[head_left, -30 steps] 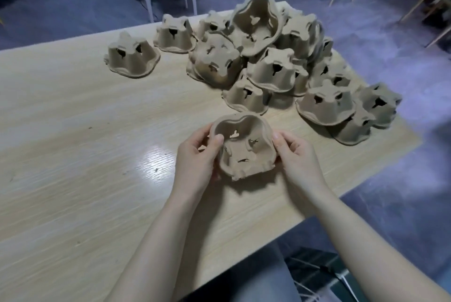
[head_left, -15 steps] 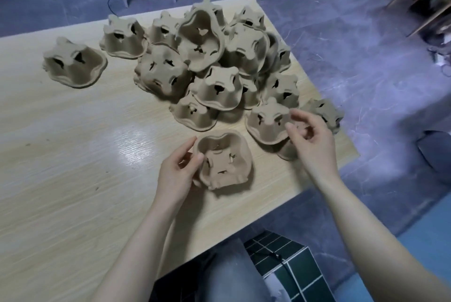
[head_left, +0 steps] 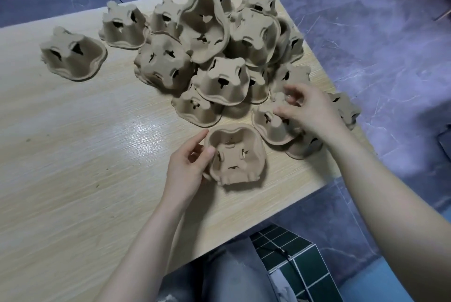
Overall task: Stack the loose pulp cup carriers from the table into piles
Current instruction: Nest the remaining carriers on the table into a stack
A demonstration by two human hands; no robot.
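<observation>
Left hand (head_left: 188, 169) pinches the rim of the open-side-up carrier (head_left: 235, 156) near the table's (head_left: 73, 179) front edge, likely as pile base; right hand (head_left: 308, 108) closes fingers on an inverted carrier (head_left: 271, 123) by the heap (head_left: 219, 40).

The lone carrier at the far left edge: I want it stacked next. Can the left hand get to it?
Probably yes: the lone carrier stands apart on bare table, but the left hand first must release the open-side-up carrier.

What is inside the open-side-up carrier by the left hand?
The carrier holds nothing loose: only its moulded centre and slots show. The left hand grips its rim, hiding that edge.
</observation>
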